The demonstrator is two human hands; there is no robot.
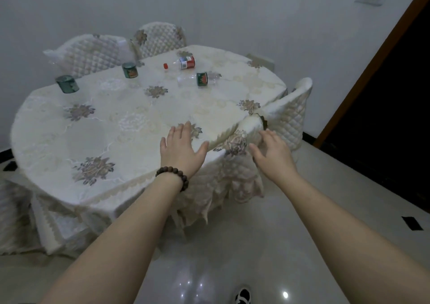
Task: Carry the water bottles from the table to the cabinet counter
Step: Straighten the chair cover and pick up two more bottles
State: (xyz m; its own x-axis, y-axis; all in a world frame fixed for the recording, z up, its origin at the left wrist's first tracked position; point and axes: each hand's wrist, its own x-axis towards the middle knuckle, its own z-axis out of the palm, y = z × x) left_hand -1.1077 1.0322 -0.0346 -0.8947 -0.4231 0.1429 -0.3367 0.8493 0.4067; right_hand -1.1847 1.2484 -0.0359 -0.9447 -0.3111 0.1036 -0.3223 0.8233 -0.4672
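Several clear water bottles are on the round table with its flowered white cloth. Two stand upright at the far left, both with dark green labels. A red-labelled bottle with a red cap lies on its side at the back. Another green-labelled bottle lies on its side beside it. My left hand, with a bead bracelet on the wrist, hovers open over the table's near edge. Just off the edge, my right hand is open above a chair. Neither hand holds anything.
Quilted white chairs ring the table: two at the back, one at the right, one tucked under the near edge. A dark doorway opens at the right. Glossy tiled floor lies underfoot, with my shoe at the bottom.
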